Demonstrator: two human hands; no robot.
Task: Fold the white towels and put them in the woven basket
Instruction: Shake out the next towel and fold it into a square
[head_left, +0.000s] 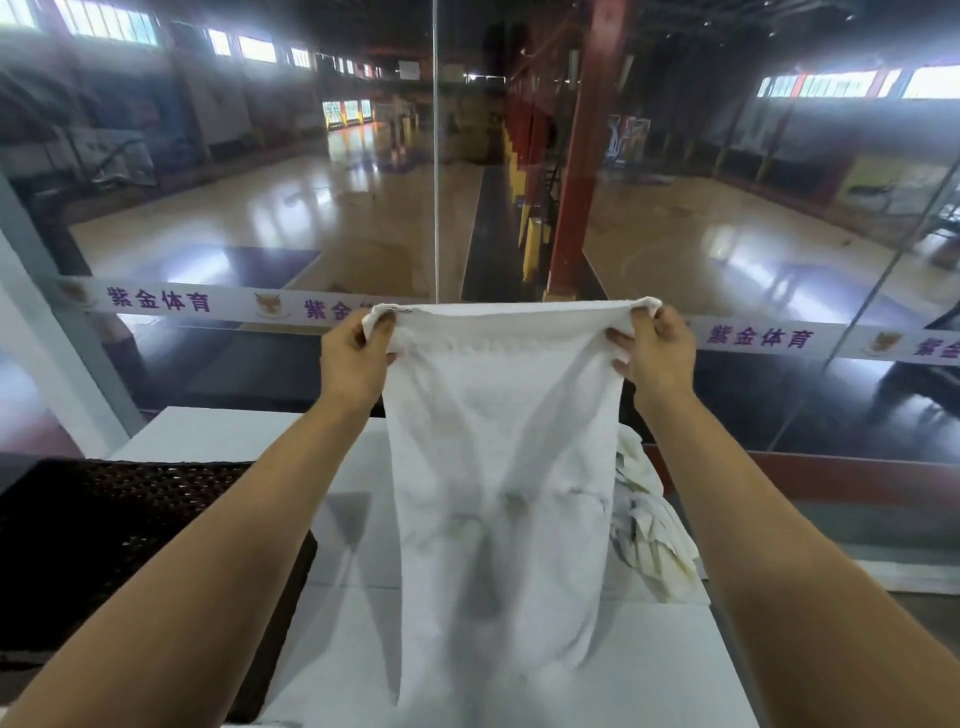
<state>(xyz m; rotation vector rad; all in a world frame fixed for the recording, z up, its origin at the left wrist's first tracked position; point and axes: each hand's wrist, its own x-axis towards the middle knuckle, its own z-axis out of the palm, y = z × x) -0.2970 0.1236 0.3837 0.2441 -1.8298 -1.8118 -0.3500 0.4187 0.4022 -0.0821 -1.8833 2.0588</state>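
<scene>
From the head view, a white towel (498, 467) hangs lengthwise in the air above the white worktop (343, 519), stretched by its top edge between both hands. The left hand (356, 358) pinches the left top corner and the right hand (657, 348) pinches the right one, each grip closed on cloth. The woven basket (130, 530) sits dark on the near left, just beside the worktop. More crumpled white towels (649, 530) lie on the right, partly behind the hanging one. This looks like the spreading-out step ahead of the first fold; next the towel probably needs laying flat or its corners bringing together evenly.
</scene>
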